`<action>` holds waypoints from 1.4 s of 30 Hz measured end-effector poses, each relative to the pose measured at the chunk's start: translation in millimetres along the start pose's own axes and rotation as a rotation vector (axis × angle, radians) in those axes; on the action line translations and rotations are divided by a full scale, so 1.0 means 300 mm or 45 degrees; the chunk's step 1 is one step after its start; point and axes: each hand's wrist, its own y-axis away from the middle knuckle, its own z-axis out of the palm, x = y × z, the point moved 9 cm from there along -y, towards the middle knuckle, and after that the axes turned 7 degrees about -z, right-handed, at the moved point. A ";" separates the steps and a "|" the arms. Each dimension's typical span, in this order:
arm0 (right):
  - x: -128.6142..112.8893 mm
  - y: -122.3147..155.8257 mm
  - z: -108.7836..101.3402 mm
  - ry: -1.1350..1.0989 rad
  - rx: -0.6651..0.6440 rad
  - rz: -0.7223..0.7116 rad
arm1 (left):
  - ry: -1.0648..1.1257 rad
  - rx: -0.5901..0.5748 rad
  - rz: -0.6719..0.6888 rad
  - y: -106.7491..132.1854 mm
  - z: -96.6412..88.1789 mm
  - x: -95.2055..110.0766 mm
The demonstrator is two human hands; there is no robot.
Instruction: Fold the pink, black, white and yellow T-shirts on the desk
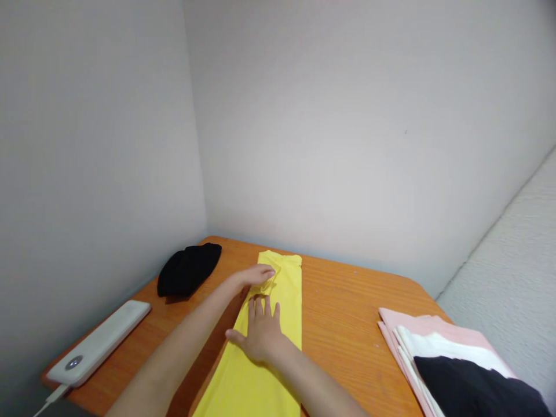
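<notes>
A long strip of yellow cloth (290, 313), apparently a folded garment, runs from the near edge of the view towards the back of the wooden table. Its far end is slightly crumpled. My left hand (259, 274) is near that far end, its fingers closed on a bunched fold of the cloth at the left edge. Just nearer to me, my right hand (260, 331) lies flat on the yellow cloth, fingers spread and thumb out to the left. The fabric under both palms is hidden.
A black cloth item (189, 269) lies at the table's back left. Nearer on that side is a white power bank (102, 341) with a cable (57, 395) plugged in. Folded pink, white and black cloths (456, 347) are stacked at the right. Walls bound the wooden table (343, 324).
</notes>
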 end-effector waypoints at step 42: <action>0.121 -0.016 -0.299 0.118 0.212 -0.088 | -0.368 0.512 -0.040 0.286 0.013 0.087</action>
